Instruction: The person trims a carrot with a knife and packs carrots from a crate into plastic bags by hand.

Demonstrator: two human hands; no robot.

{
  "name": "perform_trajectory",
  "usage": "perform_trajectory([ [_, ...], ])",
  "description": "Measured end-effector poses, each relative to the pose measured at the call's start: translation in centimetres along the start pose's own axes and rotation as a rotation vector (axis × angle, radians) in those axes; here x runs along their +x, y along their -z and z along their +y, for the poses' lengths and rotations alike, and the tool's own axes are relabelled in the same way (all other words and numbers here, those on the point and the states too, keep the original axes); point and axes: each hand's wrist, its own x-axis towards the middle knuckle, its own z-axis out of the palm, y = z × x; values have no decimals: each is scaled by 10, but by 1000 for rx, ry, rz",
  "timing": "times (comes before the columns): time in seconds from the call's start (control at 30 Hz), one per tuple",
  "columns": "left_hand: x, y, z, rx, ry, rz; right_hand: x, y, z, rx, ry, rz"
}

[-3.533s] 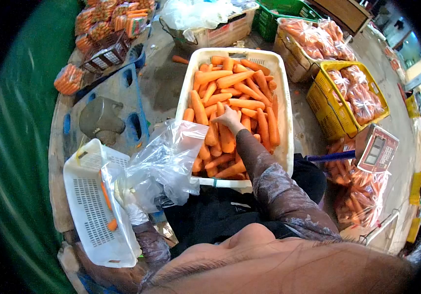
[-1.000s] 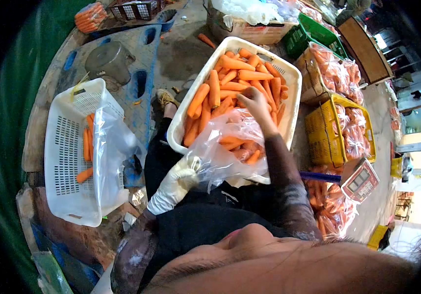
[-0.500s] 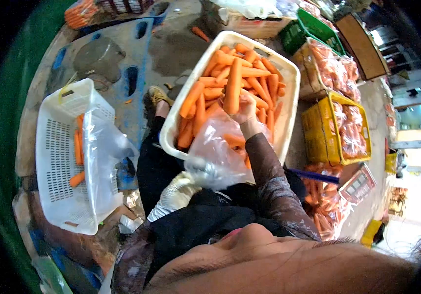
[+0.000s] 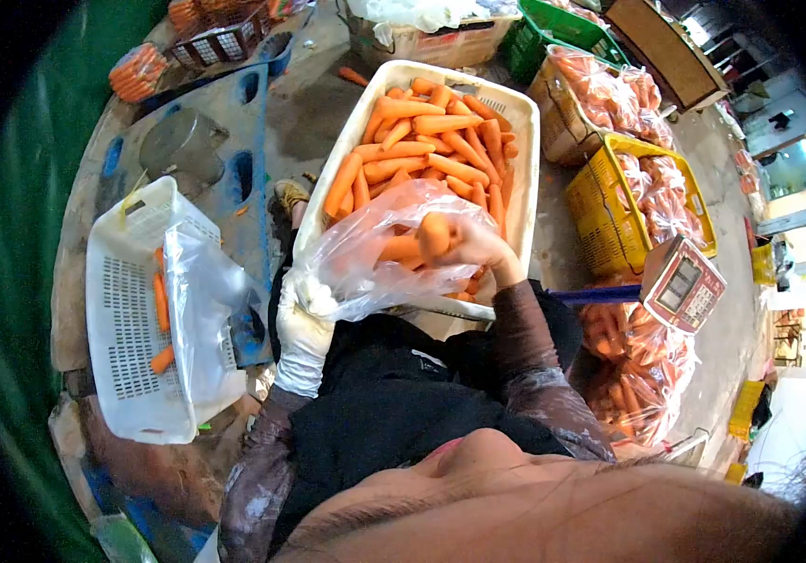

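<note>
My left hand (image 4: pixel 308 310), in a pale glove, grips the edge of a clear plastic bag (image 4: pixel 365 272). The bag spreads over the near part of a white crate (image 4: pixel 532 159) heaped with carrots (image 4: pixel 450 141). Bare-skinned, my right hand (image 4: pixel 478 249) is closed round a carrot (image 4: pixel 435 234) at the bag's mouth. That carrot points toward me, so mainly its rounded end shows. More carrots show through and beside the bag; whether some lie inside it I cannot tell.
On the left stands a white slotted basket (image 4: pixel 130 319) with a few carrots and a plastic sheet. A yellow crate (image 4: pixel 600 216) of bagged carrots, a scale display (image 4: pixel 684 286) and more bagged carrots (image 4: pixel 642 375) are on the right. A green crate (image 4: pixel 525 42) stands behind.
My right hand has brought the carrot down from above the heap to the bag. My left hand has moved up and left, and the bag is spread wider. The whole view has shifted slightly.
</note>
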Motion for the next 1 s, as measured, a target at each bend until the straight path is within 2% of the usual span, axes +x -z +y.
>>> perform_trajectory([
  [0.03,-3,2,-2,47,-3,-35,-2,-7,-2,-109,26,-117],
  [0.07,-10,-6,-6,115,0,100,0,-23,9,-366,27,-151],
  [0.1,-17,-18,-11,181,2,233,1,-35,13,-646,-170,-190],
  [0.17,-29,-26,-18,182,39,308,-7,-33,18,-606,-129,-61],
  [0.23,-42,-7,-16,546,132,33,2,-14,7,-180,-69,24],
  [0.27,-46,-9,-21,914,79,-12,10,-4,-16,-133,-85,136],
  [0.3,-48,-12,-26,1282,30,-62,28,-10,-2,302,-6,321],
  [0.33,-50,-5,-23,1351,146,-151,42,-5,12,424,-31,393],
  [0.37,-52,-2,-25,1363,244,-195,64,-5,40,476,-211,478],
  [0.4,-54,2,-28,1223,400,-169,88,-9,66,331,-178,557],
  [0.43,-52,5,-30,1079,548,-144,110,-16,105,305,-226,524],
  [0.47,-48,2,-28,1040,579,-222,132,-25,148,296,-383,484],
  [0.5,-47,8,-26,990,607,-266,154,-37,185,94,-404,459],
  [0.57,-43,8,-23,952,623,-234,169,-47,168,-229,-583,438],
  [0.6,-43,10,-20,943,624,-227,176,-54,167,-230,-588,428],
  [0.67,-42,16,-12,949,605,-107,188,-62,167,-214,-781,239],
  [0.7,-41,16,-9,939,608,-97,187,-61,159,-215,-788,226],
  [0.77,-39,18,-4,908,605,-28,177,-56,141,393,-698,381],
  [0.8,-39,26,-5,926,583,-26,171,-56,128,552,-623,466],
  [0.83,-35,11,-7,890,505,17,163,-58,131,544,-627,462],
  [0.9,-31,17,-5,715,452,77,143,-58,131,972,-503,486],
  [0.93,-32,16,-6,638,414,158,132,-58,128,1087,-414,453],
  [0.97,-31,13,-5,590,327,163,123,-54,126,1079,-410,456],
  [1.0,-30,12,-5,628,233,194,112,-49,123,1086,-257,478],
])
